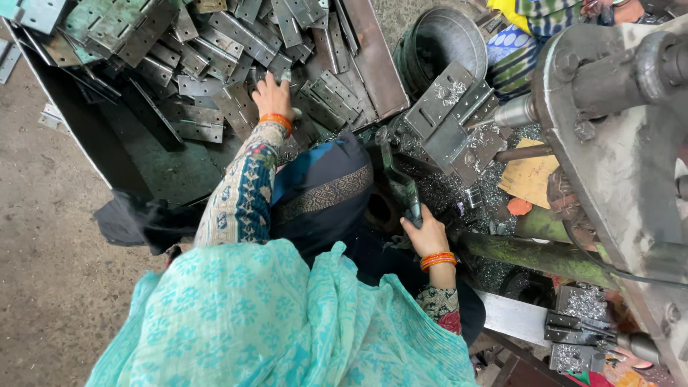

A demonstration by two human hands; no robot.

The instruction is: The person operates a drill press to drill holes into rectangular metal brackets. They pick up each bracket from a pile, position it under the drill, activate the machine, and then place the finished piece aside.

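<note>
**2 arms spread, left far out, right close in**

I see my left arm stretched well forward and up the frame, its patterned sleeve running to an orange bangle at the wrist. The left hand [272, 95] lies palm down, fingers spread and slightly curled, its grip loose. My right arm is bent, forearm short in view, with orange bangles on that wrist too. The right hand [426, 233] sits nearer my body, fingers wrapped tight in a closed grip, thumb side turned toward the camera. The 2 hands are well apart.
</note>
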